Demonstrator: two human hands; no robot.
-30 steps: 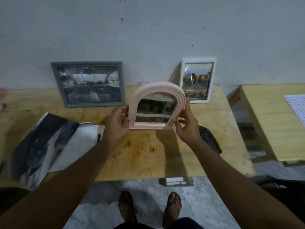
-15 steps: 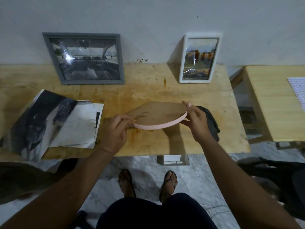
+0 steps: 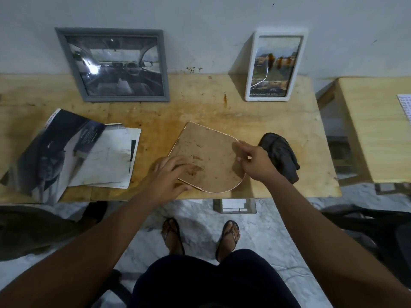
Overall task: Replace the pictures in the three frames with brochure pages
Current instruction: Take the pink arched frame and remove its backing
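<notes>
The pink arched frame [image 3: 209, 156] lies face down near the front edge of the wooden table [image 3: 200, 112], its stained brown backing up. My left hand [image 3: 170, 176] rests with straight fingers on the backing's lower left corner. My right hand [image 3: 255, 162] pinches the curved rim on the right side. A grey frame [image 3: 124, 99] with a car-interior picture leans on the wall at back left. A white frame [image 3: 266, 99] with a colour picture leans at back right. The open brochure [image 3: 51, 152] lies on the left.
Loose white pages [image 3: 106, 158] lie beside the brochure. A black crumpled cloth [image 3: 281, 156] sits right of the arched frame, behind my right hand. A second wooden table [image 3: 373, 130] stands to the right with a printed sheet [image 3: 405, 107] on it.
The arched frame was held upright facing me, then tipped over and lowered. It now lies face down on the table. My left hand shifted from its side onto the backing.
</notes>
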